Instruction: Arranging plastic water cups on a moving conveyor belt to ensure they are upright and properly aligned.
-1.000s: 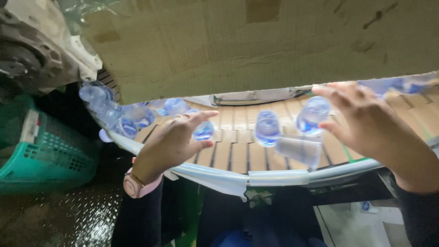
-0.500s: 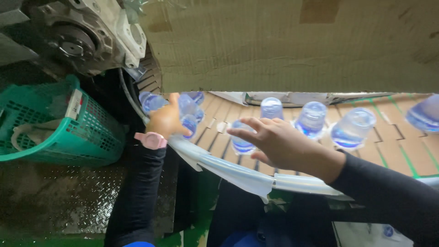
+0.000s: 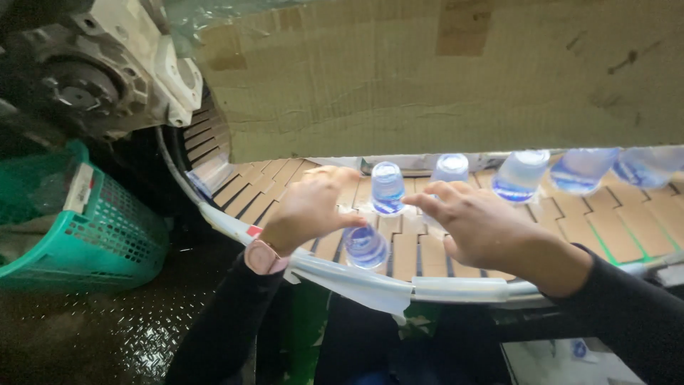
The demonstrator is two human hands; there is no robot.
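Observation:
Several clear plastic bottles with blue labels stand in a row on a tan slatted conveyor belt (image 3: 420, 253). My left hand (image 3: 308, 208), a pink watch on its wrist, lies curled on the belt; its thumb is just above one bottle (image 3: 365, 247) that sits against the white guard rail (image 3: 456, 289). What its fingers enclose is hidden. My right hand (image 3: 476, 224) hovers over the belt with fingers spread, its fingertips close to an upright bottle (image 3: 387, 187). Another bottle (image 3: 450, 168) stands just behind that hand. More bottles (image 3: 521, 175) follow to the right.
A large cardboard sheet (image 3: 442, 78) hangs over the back of the belt. A grey motor housing (image 3: 78, 78) sits at top left. A green plastic basket (image 3: 85, 235) stands on the wet metal floor (image 3: 107, 335) at the left. The belt curves away at the left.
My left hand left the bottle cluster at the belt's curve and moved right onto the belt. The right hand drew in beside it. The cluster at the left is gone from view.

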